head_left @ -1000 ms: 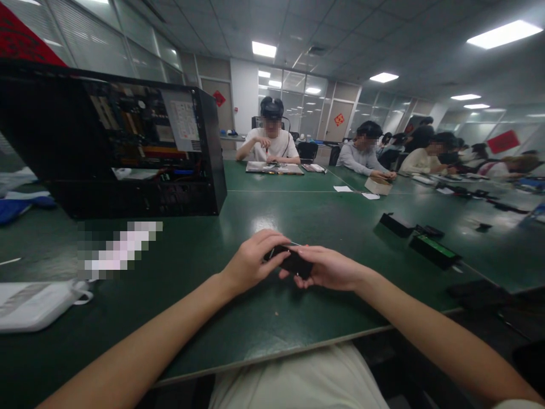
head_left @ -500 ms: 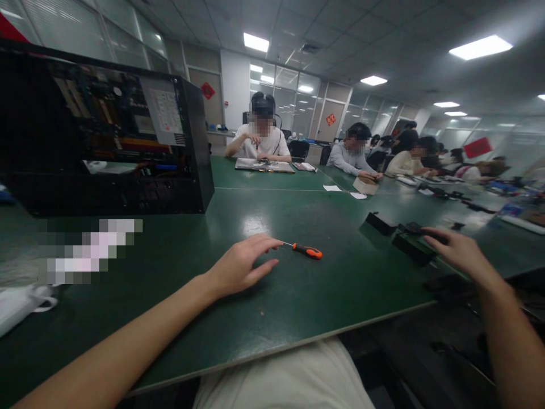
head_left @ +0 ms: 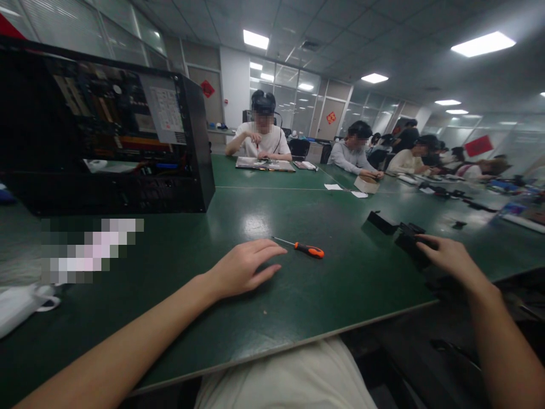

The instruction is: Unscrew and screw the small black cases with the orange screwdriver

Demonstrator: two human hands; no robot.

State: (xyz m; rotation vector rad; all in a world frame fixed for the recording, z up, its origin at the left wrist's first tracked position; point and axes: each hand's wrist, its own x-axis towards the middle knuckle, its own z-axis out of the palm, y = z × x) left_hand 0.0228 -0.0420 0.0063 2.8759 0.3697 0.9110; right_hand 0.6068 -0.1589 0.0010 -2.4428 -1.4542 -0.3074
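Head view, two hands – left hand (head_left: 244,267) flat, released, beside one screwdriver (head_left: 303,247), right hand (head_left: 447,257) touching one black part (head_left: 409,241)

Pixel-blurred patch (head_left: 91,250) on table (head_left: 298,307)
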